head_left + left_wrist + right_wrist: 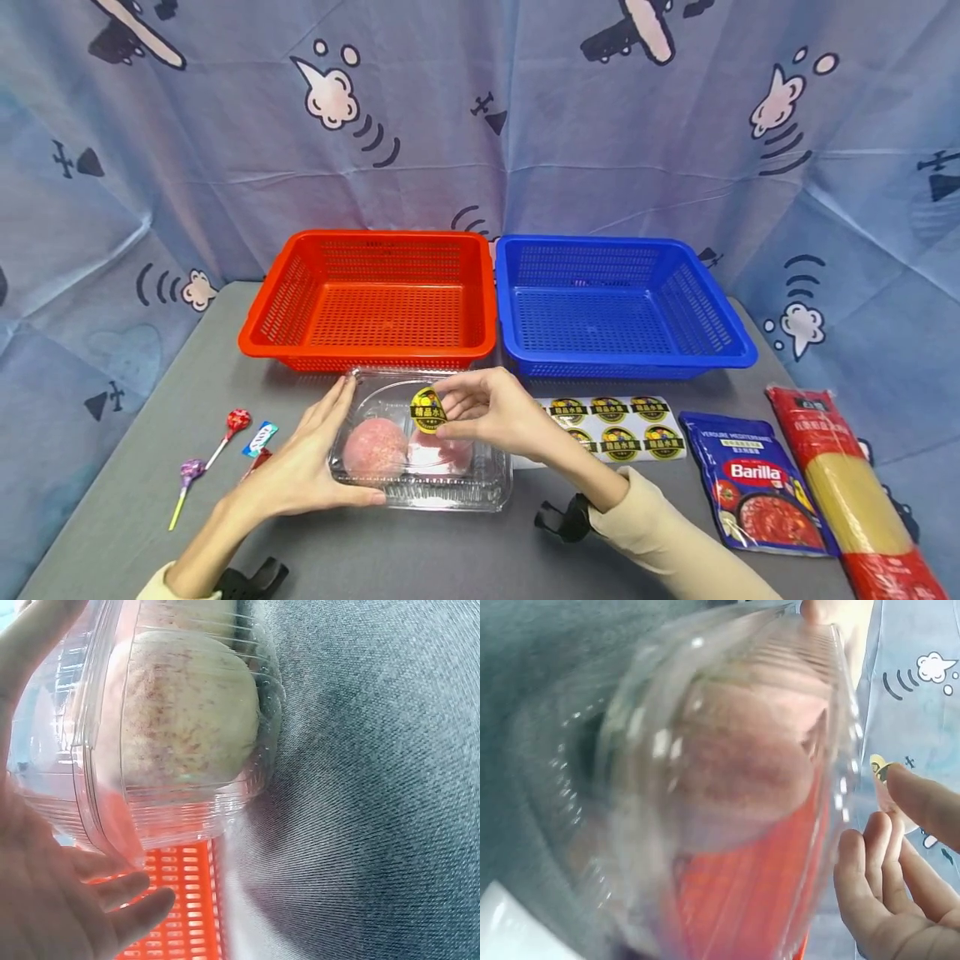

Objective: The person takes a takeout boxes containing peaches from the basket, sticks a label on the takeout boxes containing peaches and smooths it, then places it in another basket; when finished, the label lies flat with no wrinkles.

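Observation:
A clear plastic container (420,498) with a lid stands in front of the red basket, two pinkish peaches (373,447) visible inside. My left hand (303,471) holds its left side, thumb along the front edge and fingers toward the back corner. In the left wrist view one peach (187,712) shows through the container wall (90,772). Between thumb and index finger, my right hand (495,412) pinches a round black-and-yellow sticker (427,410), which overlaps the lid in the head view. The right wrist view shows the sticker (877,765) edge-on at the fingertips.
Behind stand a red basket (367,352) and a blue basket (630,360). A sticker sheet (619,442) lies right of the container, then a Barilla sauce pouch (757,483) and a spaghetti pack (858,500). Lollipops (238,419) and small wrapped candies (260,438) lie at left.

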A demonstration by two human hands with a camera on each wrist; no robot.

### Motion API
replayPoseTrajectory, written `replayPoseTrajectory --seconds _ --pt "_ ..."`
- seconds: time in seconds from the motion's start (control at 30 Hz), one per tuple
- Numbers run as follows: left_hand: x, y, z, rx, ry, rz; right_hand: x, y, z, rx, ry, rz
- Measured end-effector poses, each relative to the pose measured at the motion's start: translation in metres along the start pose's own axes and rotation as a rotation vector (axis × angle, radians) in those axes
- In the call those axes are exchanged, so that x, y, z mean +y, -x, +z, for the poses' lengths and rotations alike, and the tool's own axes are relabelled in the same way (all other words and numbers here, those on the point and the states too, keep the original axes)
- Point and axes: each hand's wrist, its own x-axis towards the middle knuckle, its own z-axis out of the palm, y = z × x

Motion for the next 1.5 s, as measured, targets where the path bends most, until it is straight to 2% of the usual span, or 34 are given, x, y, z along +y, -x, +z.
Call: replayPoseTrajectory --seconds 0.2,0.43,0.7,0.87,1.0,1.2,1.3,1.5 --pt "0.000 0.000 0.000 0.002 -0.004 -0.009 -0.005 -0.014 0.011 -0.052 0.071 0.016" --pt "0.000 0.000 0.000 0.004 -0.001 -0.011 -0.010 -0.020 0.019 -0.021 0.104 0.083" --pt "0.000 0.001 0.000 -0.001 -0.003 -0.021 -0.017 -0.024 0.024 -0.008 0.163 0.115" --pt "0.000 0.001 0.000 -0.009 0.004 -0.030 -0.019 -0.026 0.027 0.001 0.274 0.091" --pt "0.000 0.001 0.000 -0.013 0.006 -0.035 -0.022 -0.028 0.027 -0.026 0.391 0.089" --pt "0.000 0.001 -0.001 -0.011 0.006 -0.034 -0.027 -0.029 0.027 -0.052 0.665 0.042" --pt "0.001 0.001 -0.001 -0.008 0.007 -0.030 -0.030 -0.028 0.027 -0.058 0.787 0.046" --pt "0.001 0.001 -0.001 -0.009 0.007 -0.029 -0.040 -0.032 0.023 -0.144 0.810 0.060"
